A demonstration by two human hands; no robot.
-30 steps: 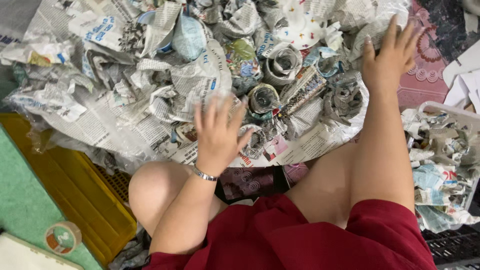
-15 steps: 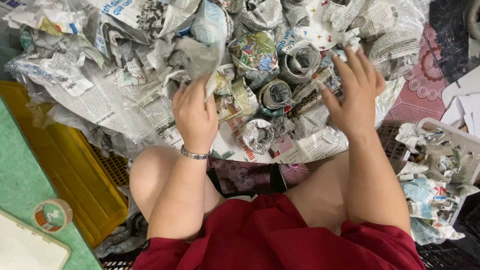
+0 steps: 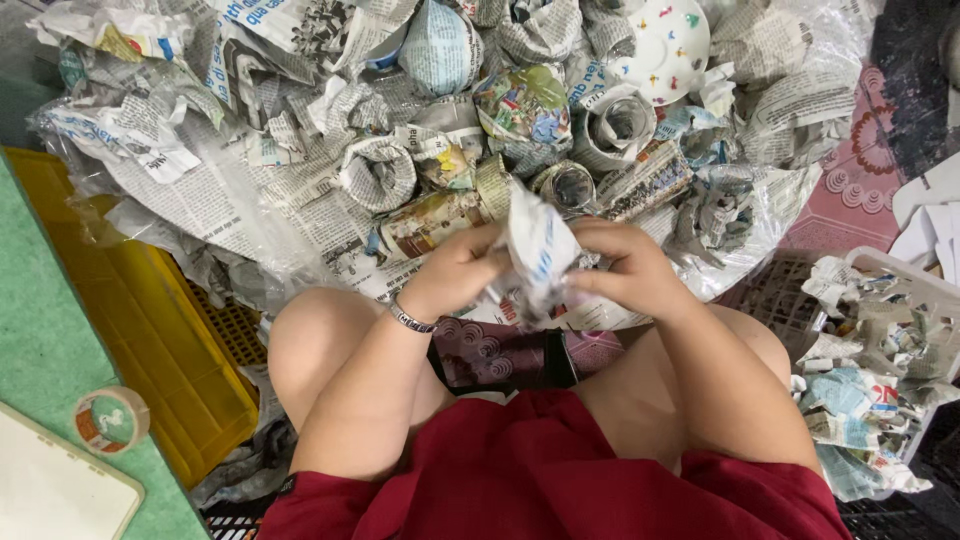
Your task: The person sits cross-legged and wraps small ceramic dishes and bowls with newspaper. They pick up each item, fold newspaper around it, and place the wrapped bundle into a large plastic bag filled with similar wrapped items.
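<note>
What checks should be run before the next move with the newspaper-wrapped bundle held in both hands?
1. Left hand grips the newspaper-wrapped bundle: ok.
2. Right hand grips its other side: ok.
3. Bundle lifted off the pile of wrapped items: ok.
4. What the paper holds: cannot tell.
5. White basket of crumpled paper beside the right knee, within view: ok.
6. Bare patterned dish lies apart from the hands: ok.
</note>
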